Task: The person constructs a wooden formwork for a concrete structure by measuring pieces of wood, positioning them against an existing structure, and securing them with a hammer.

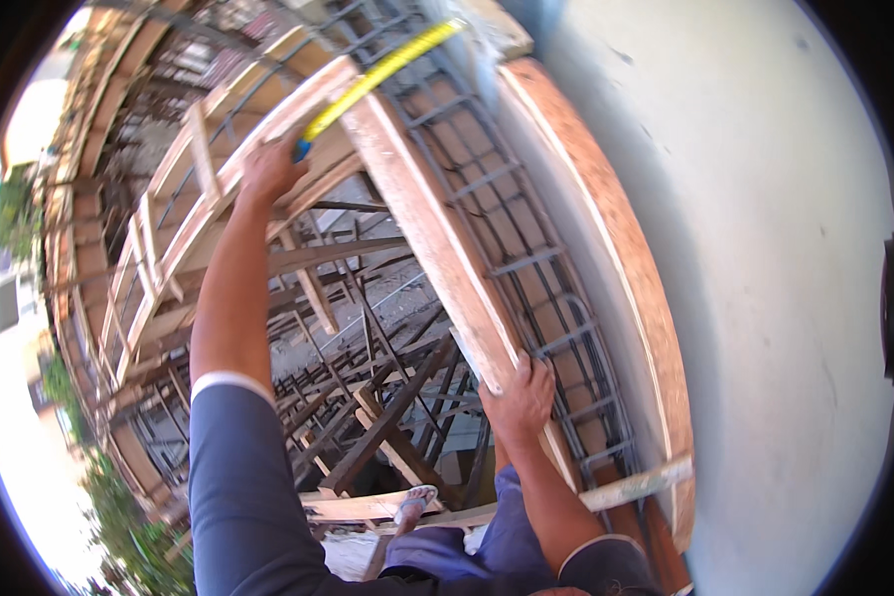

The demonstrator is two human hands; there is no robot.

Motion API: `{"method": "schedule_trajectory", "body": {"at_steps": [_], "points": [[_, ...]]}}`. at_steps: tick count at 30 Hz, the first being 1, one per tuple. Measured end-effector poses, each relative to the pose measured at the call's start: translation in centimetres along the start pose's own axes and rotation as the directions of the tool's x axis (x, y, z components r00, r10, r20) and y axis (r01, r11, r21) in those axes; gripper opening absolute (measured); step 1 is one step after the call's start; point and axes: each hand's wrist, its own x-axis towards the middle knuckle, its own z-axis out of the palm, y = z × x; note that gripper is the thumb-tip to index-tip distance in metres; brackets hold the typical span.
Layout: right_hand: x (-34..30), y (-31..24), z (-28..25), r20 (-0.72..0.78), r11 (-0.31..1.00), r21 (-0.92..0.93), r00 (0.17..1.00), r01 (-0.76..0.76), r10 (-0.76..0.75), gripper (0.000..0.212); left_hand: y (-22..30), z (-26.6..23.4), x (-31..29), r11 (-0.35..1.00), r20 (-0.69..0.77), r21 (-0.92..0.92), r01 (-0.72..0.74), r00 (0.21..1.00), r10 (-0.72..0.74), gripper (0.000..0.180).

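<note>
Left hand (271, 171): stretched well forward, closed around the blue case of a yellow-bladed tape measure (382, 78); from here I can't pick out how each finger sits.
Tape measure: at the far end of the work; its blade leaves the fist, crosses the plank's end and the steel, and its tip lies near the wall side. It looks stiff, which I take to be why it spans the gap with no hand at the tip.
Right hand (520, 399): nearer the body, fingers curled over the edge of a long, pale, raw-wood plank (432, 228), gripping it; probably a brace for the forward lean.
Steel: a dark grey cage of long bars and square ties (526, 263) lies in the channel beside the plank, seemingly penned in by the timber.
Wall side: an orange-brown wooden board (606, 209) runs along the smooth, pale wall (795, 278).
Crosspiece: a short, pale wooden batten (636, 484) reaches across the channel, likely holding its sides in position.
Footing: a foot in a light sandal (416, 503) shows beside a pale wooden beam (343, 509), above dark timber props (397, 405).
</note>
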Motion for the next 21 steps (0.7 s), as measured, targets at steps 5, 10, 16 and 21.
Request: {"method": "schedule_trajectory", "body": {"at_steps": [5, 10, 16, 21], "points": [[-0.3, 0.0, -1.5, 0.05, 0.995, 0.057, 0.995, -0.084, 0.082, 0.079, 6.7, -1.1, -10.2, 0.888, -0.114, -0.411, 0.209, 0.954, -0.277, 0.068], [-1.5, 3.4, -3.2, 0.116, 0.978, 0.088, 0.977, -0.187, 0.176, 0.079, 23.3, -4.8, -24.4, 0.379, 0.153, -0.912, 0.159, 0.987, -0.046, 0.055], [-13.2, 12.9, -9.8, -0.376, 0.942, 0.044, 0.868, -0.333, 0.324, 0.072, 30.2, -9.2, -41.0, 0.381, 0.283, -0.908, 0.175, 0.925, 0.252, 0.063], [-25.3, 22.4, -9.0, -0.536, 0.69, 0.1, 0.545, -0.717, 0.645, 0.061, 33.1, -12.6, -49.5, 0.565, 0.437, -0.816, 0.122, 0.77, 0.465, 0.061]]}}
